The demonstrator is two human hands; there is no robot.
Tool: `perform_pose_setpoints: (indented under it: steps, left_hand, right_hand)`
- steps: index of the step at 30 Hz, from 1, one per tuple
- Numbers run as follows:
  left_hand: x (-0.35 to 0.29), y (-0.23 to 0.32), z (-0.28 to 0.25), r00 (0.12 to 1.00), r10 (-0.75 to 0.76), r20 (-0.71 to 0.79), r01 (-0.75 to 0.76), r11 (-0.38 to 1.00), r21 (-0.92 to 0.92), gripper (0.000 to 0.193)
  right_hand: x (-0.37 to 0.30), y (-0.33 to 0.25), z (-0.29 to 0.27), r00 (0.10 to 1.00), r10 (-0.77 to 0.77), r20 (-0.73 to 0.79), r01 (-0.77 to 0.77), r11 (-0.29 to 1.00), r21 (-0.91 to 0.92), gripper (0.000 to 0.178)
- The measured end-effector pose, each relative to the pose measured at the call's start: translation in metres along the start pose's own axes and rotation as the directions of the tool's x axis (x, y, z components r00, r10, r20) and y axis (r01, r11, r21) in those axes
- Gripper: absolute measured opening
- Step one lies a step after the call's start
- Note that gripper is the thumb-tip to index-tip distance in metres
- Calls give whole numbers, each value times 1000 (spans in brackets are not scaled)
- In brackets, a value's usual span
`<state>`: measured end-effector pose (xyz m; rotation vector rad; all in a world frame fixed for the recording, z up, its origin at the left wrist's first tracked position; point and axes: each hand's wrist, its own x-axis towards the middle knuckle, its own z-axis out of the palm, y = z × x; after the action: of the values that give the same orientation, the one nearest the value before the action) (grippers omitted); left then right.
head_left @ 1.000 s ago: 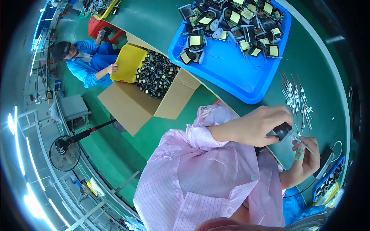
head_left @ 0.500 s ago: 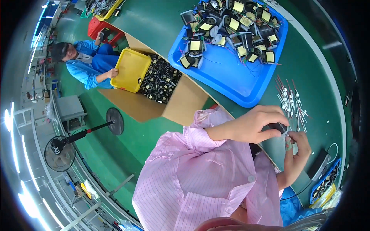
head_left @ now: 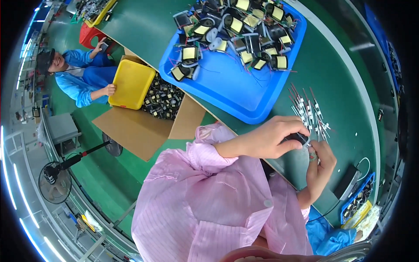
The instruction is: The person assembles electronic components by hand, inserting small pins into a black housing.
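My left hand (head_left: 279, 136) is closed round a small black part (head_left: 297, 138) with a pale rim, held just above the green table. Close beside it, my right hand (head_left: 321, 161) has its thumb and forefinger pinched at the part's pale edge. Whatever is between those fingertips is too small to make out. Beyond my hands lies a loose bunch of thin white and red wires (head_left: 309, 111) with small white connectors. A blue tray (head_left: 251, 114) is heaped at its far side with similar black parts (head_left: 235, 25), which carry yellow pads and thin leads.
Left of the table stands a cardboard box (head_left: 131, 131) full of black parts. A seated co-worker in blue (head_left: 80, 72) holds a yellow tray (head_left: 132, 83) over it. A black power adapter (head_left: 348, 181) and a smaller blue tray (head_left: 358, 203) lie at right. A fan (head_left: 54, 181) stands at left.
The whole view has shifted, so the table and trays sit further left in the picture. Both my hands stay together at the black part, which shows tilted a little differently.
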<state>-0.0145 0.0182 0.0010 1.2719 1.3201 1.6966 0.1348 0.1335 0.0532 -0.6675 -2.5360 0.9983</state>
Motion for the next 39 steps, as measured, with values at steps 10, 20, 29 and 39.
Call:
perform_pose_setpoints:
  steps: [10,20,29,39]
  left_hand:
    - [2,-7,-1,998,-36,-50,35,999,-10,31]
    - [-4,-5,-7,993,-115,15,116,993,-20,26]
    - [-14,-8,-1,994,-93,50,96,993,-67,25]
    - [-9,2,4,997,69,38,-66,995,-79,27]
  right_hand:
    - [6,2,9,999,39,-34,-40,998,-42,26]
    - [6,1,13,986,-166,-20,164,982,-96,27]
    - [1,-3,11,978,-199,70,207,968,-143,24]
    - [-12,-22,5,986,-166,26,167,952,-257,21]
